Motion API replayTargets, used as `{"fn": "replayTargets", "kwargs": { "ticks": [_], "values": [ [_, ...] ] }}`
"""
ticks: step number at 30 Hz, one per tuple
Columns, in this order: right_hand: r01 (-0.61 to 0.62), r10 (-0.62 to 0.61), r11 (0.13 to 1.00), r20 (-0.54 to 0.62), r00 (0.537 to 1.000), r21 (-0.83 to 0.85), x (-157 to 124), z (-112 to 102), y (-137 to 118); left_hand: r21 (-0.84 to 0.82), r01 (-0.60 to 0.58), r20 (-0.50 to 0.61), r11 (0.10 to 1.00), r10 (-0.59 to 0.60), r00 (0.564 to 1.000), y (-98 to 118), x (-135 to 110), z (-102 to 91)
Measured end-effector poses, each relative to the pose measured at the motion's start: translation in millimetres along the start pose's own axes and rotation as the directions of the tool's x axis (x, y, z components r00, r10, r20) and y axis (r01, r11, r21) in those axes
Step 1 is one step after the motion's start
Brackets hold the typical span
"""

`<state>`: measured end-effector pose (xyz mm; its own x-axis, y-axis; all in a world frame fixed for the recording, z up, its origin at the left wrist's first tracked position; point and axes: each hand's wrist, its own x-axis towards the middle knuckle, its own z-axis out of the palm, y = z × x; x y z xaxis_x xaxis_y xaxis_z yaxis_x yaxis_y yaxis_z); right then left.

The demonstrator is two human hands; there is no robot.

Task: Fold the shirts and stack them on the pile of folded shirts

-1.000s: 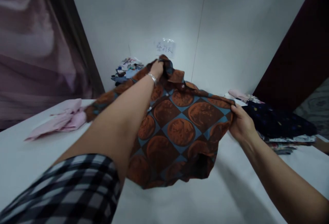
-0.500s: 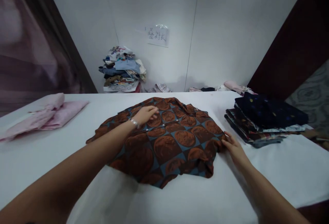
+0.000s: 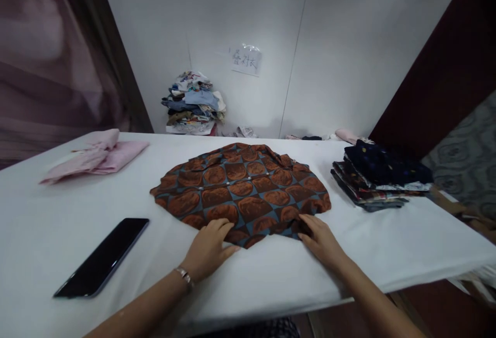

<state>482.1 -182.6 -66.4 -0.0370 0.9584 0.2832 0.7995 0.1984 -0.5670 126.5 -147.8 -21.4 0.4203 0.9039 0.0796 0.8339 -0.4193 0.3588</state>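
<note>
A brown-and-blue patterned shirt (image 3: 251, 209) lies spread on the white table, its row of light buttons running across it and its near edge towards me. My left hand (image 3: 207, 247), with a bracelet on the wrist, rests its fingers on the near left edge of the shirt. Its thumb is apart from them, beside the cloth on the table. At the near right corner, my right hand (image 3: 320, 240) has the shirt's edge between fingers and thumb; the fingertips are partly hidden in the dark cloth.
A black phone (image 3: 103, 258) lies at the left on the white table (image 3: 155, 286). Behind it is a folded pink garment (image 3: 124, 157). A stack of folded dark clothes (image 3: 383, 172) stands at right. Piled clothes (image 3: 194, 103) rise by the back wall, below a paper sign (image 3: 247, 60).
Both hands have moved to the shirt's near edge: my left from its middle, my right from its right side. The shirt looks flatter at its near right. The phone has come into view.
</note>
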Motion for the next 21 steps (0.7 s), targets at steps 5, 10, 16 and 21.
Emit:
{"fn": "replayTargets", "kwargs": {
  "ticks": [5, 10, 16, 21],
  "values": [
    [0.117, -0.115, 0.99, 0.031, 0.993, -0.08, 18, 6, -4, 0.186, -0.049, -0.028, 0.981, 0.055, 0.998, 22, 20, 10.4],
    [0.079, -0.073, 0.995, -0.095, 0.993, 0.066, 18, 8, 2, 0.181, -0.011, -0.021, 0.983, 0.015, 1.0, 30, 33, 10.1],
    [-0.01, 0.098, 0.953, -0.274, 0.957, 0.304, 9, 6, -1, -0.162, 0.102, -0.313, 0.981, -0.149, 0.938, 13, 28, -30.3],
    [-0.056, 0.173, 0.918, -0.27, 0.947, 0.392, 7, 8, -2, -0.115, 0.111, -0.461, 0.987, -0.153, 0.874, -6, 6, -51.5]
  ]
}}
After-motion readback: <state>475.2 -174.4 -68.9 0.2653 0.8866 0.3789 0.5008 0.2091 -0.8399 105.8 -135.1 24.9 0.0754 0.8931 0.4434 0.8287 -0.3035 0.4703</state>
